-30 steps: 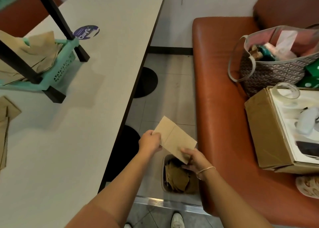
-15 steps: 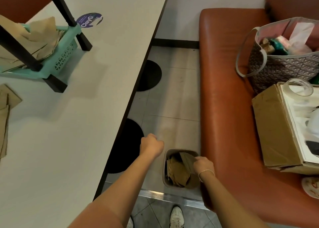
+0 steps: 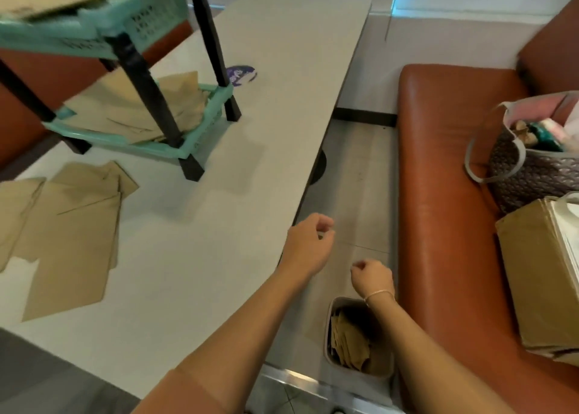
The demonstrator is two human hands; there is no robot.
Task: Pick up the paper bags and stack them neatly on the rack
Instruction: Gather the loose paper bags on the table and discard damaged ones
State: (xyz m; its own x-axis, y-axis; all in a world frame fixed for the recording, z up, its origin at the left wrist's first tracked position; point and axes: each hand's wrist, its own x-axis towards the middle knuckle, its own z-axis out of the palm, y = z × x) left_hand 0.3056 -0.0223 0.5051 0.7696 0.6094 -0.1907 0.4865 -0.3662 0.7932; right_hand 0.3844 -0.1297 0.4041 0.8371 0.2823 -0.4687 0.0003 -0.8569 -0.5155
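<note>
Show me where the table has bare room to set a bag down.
Bare patch: the table between the loose bags and its right edge, near the left hand. Another lies beyond the rack, past the sticker. Crowded: the left side under the bags, and the rack's footprint.

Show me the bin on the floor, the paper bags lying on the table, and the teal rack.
bin [image 3: 329, 344], head view, left rim.
paper bags [image 3: 67, 244], head view, middle of the flat pile.
teal rack [image 3: 206, 128], head view, lower shelf's right wall.
</note>
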